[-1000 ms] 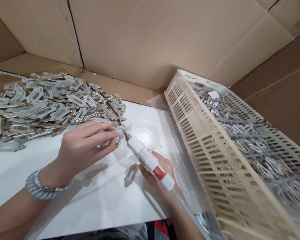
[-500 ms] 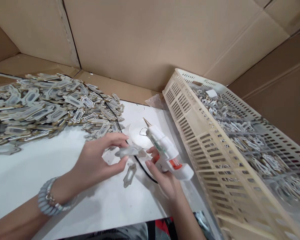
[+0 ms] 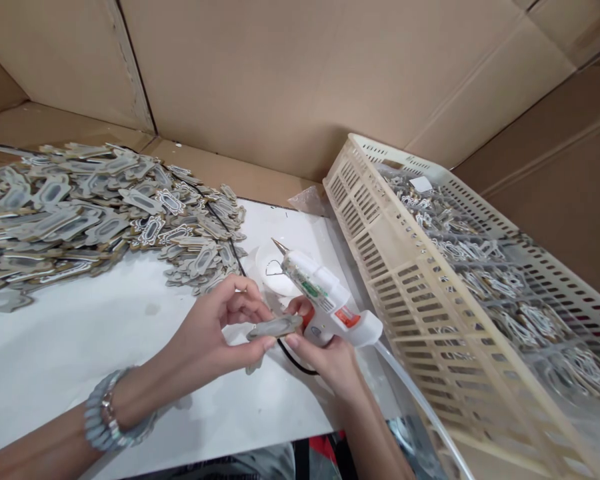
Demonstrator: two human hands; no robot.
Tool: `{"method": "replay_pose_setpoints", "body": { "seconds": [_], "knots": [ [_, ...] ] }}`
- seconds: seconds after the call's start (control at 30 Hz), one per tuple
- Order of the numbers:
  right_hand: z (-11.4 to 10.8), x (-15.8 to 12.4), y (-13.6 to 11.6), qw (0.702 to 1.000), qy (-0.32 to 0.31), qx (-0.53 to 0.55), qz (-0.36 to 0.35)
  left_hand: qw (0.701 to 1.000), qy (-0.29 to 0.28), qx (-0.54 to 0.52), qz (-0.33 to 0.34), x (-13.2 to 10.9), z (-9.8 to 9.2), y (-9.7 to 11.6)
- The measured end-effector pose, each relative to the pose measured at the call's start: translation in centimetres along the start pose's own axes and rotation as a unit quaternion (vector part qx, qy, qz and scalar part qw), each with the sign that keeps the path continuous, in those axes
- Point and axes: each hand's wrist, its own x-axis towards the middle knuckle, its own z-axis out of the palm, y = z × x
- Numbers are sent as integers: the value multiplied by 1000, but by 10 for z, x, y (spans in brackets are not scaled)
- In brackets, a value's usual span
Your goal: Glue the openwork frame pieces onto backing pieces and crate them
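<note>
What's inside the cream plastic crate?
Rows of small white-outlined ornamental pieces, with a white slip near the far end. The bottom of the crate is hidden under them.

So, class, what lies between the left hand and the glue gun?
Head view: a grey frame, held by the left hand, and fingers of the right hand.

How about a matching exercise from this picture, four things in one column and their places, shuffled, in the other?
Things
1. Glue gun
2. Slatted crate
3. Pile of frame-shaped pieces
4. Single grey piece

Places
A. Pinched between finger and thumb of the left hand
B. To the right of the white tabletop
C. Held in the right hand, nozzle pointing up and away
D. Spread over the far left, by the cardboard

Right pairs: 1-C, 2-B, 3-D, 4-A
</note>
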Motion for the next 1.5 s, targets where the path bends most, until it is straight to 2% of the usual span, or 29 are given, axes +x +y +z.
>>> {"method": "replay_pose_setpoints", "body": {
  "seconds": [0.07,0.1,0.2,0.27,0.47,0.6,0.7,0.8,0.93,1.1,1.17,1.27,1.37,1.5],
  "knots": [
    [0,0,-1,999,-16,22,18,990,-41,-104,-81,3,-2,0],
    [0,0,-2,999,-19,39,29,976,-68,-159,-131,4,-3,-1],
    [1,0,-2,993,-12,100,55,899,-153,-303,-275,4,-5,-3],
    [2,-1,-2,989,-11,134,67,855,-183,-362,-322,3,-3,-6],
    [4,-4,-3,965,-46,212,146,814,-198,-436,-328,-3,5,-17],
    [3,-5,-4,962,-69,219,150,786,-219,-467,-341,-6,6,-26],
    [2,-5,-3,967,-67,195,147,762,-232,-488,-356,-8,5,-31],
    [1,-6,0,973,-53,169,149,751,-238,-509,-346,-10,4,-33],
    [1,-9,5,971,-61,150,175,751,-235,-532,-312,-11,3,-31],
    [1,-10,8,971,-65,149,176,759,-241,-521,-308,-12,4,-29],
    [1,-9,7,969,-55,169,173,784,-233,-494,-293,-11,5,-28],
    [1,-6,4,969,-14,193,157,845,-204,-430,-245,-7,-1,-23],
    [0,-4,2,972,18,183,146,891,-160,-380,-191,2,-21,-12],
    [-1,-5,5,979,14,135,151,952,-40,-283,-111,13,-52,6]
  ]
}}
